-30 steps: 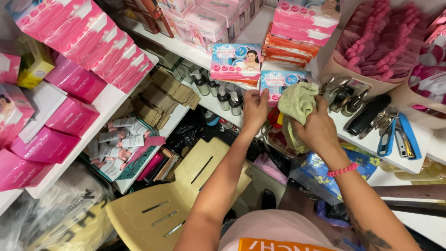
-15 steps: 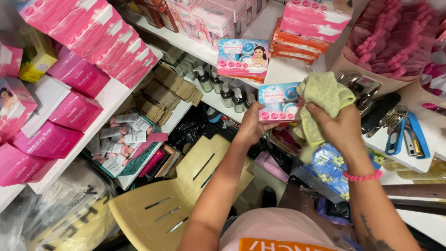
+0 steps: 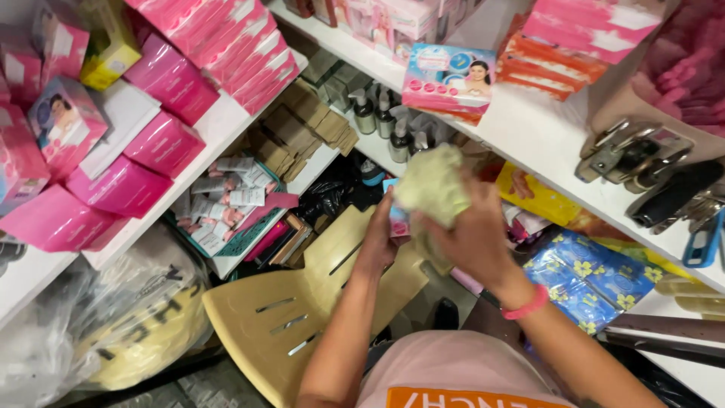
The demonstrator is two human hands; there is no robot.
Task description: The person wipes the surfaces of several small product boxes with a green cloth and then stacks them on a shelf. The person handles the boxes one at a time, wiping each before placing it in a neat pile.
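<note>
In the head view, your right hand [image 3: 476,238] is closed around a pale green cloth [image 3: 432,187], which is bunched up and pressed against a small box [image 3: 397,217]. Your left hand [image 3: 380,242] grips this small box from below; only a pink and blue edge of it shows between the cloth and your fingers, so you cannot see its front. Both hands are in front of you, above a beige plastic chair [image 3: 302,310] and below the white shelf [image 3: 529,128]. On your right wrist there is a pink bracelet [image 3: 526,304].

On the shelf just above the cloth stands a pink and blue box with a picture [image 3: 449,81], and beside it lie orange packs [image 3: 555,66]. To the left you see many pink boxes [image 3: 158,113] in rows. Small pump bottles [image 3: 381,121] stand under the shelf, behind the cloth. Blue packets with yellow flowers [image 3: 593,276] lie to the right of your right hand.
</note>
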